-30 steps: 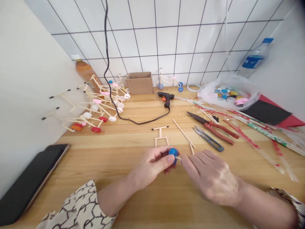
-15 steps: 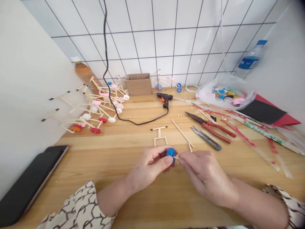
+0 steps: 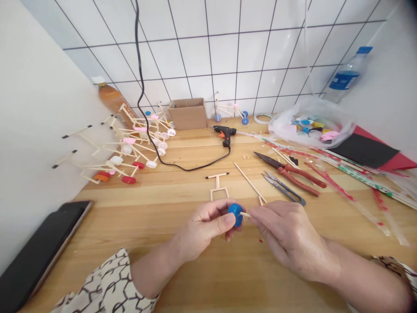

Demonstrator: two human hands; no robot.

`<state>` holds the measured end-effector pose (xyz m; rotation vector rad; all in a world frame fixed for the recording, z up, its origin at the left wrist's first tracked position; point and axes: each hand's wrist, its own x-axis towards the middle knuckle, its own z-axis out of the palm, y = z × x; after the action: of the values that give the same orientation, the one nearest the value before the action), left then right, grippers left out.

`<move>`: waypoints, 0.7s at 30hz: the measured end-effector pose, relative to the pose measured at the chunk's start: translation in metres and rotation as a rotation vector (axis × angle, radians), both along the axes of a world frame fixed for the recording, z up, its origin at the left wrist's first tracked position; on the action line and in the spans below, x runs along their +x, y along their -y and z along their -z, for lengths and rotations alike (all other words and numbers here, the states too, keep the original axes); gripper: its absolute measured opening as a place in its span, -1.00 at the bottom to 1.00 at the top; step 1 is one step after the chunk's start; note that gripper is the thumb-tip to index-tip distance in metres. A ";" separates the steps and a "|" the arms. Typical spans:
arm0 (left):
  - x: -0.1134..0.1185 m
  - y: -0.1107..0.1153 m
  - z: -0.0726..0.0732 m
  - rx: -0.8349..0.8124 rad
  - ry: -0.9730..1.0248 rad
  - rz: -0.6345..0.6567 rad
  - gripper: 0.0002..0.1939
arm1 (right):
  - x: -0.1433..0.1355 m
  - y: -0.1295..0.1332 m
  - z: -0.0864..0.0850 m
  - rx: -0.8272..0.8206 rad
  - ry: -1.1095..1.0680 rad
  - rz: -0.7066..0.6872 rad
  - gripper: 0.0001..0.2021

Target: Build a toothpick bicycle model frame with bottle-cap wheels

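Between the thumb and fingers of my left hand [image 3: 211, 224] is a blue bottle cap [image 3: 235, 214], its side turned to the right. My right hand [image 3: 289, 239] pinches a thin wooden stick [image 3: 245, 214] whose left end meets the cap near its middle; how deep it goes in I cannot tell. Just beyond my hands lies a small stick frame [image 3: 219, 189] with a black-tipped crossbar. Behind my right hand are a long loose stick [image 3: 249, 181] and a short piece beside it.
A hot glue gun [image 3: 224, 134] with a black cord lies at mid-table. Pliers [image 3: 286, 171] and thread snips [image 3: 283, 189] rest at right. Several stick-and-cap models [image 3: 130, 148] crowd the left, above a phone [image 3: 45, 248]. A plastic bag of caps [image 3: 312, 126] sits back right.
My right hand has shifted slightly right, and more of the stick shows between it and the cap. My left hand still holds the cap; the view has moved a little.
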<state>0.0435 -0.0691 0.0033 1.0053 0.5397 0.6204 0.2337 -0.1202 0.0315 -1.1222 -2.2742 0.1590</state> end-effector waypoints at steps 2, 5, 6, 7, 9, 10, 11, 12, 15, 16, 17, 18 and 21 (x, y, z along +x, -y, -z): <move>0.000 0.000 0.000 -0.007 0.003 0.001 -0.72 | 0.000 -0.001 0.000 -0.001 0.009 -0.001 -0.79; 0.001 -0.001 -0.001 -0.019 0.015 0.003 -0.72 | 0.001 -0.002 -0.001 0.001 0.024 0.002 -0.79; 0.001 -0.001 -0.001 -0.021 0.017 0.003 -0.72 | 0.000 -0.002 -0.001 0.002 0.029 0.003 -0.79; 0.001 -0.001 -0.001 -0.020 0.019 0.004 -0.71 | 0.000 -0.002 -0.001 0.005 0.033 0.003 -0.80; 0.000 -0.001 0.000 -0.017 0.019 0.006 -0.72 | 0.000 -0.002 -0.001 0.015 0.046 0.003 -0.80; 0.000 -0.001 0.000 -0.016 0.017 0.004 -0.72 | 0.000 -0.001 -0.002 0.024 0.054 0.004 -0.80; 0.000 -0.001 0.001 -0.014 0.016 0.002 -0.72 | -0.001 -0.001 -0.002 0.033 0.062 0.004 -0.80; 0.000 -0.001 0.001 -0.013 0.016 -0.002 -0.72 | -0.001 -0.001 -0.002 0.046 0.066 0.004 -0.80; 0.000 -0.001 0.002 -0.015 0.004 -0.011 -0.72 | -0.001 0.000 -0.001 0.081 0.064 -0.002 -0.80; 0.000 -0.001 0.002 -0.018 0.000 -0.013 -0.72 | -0.001 0.000 0.000 0.089 0.067 -0.002 -0.80; 0.000 -0.001 0.001 -0.021 -0.004 -0.014 -0.72 | -0.001 0.000 0.000 0.096 0.073 -0.002 -0.80; 0.000 -0.001 0.001 -0.023 -0.008 -0.012 -0.72 | -0.001 -0.001 0.001 0.102 0.083 -0.001 -0.79; 0.001 -0.001 0.001 -0.012 -0.021 0.000 -0.71 | -0.001 -0.001 0.005 0.124 0.124 0.004 -0.77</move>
<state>0.0441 -0.0684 0.0023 1.0010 0.5618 0.6065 0.2322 -0.1194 0.0269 -1.0993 -2.3544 -0.0550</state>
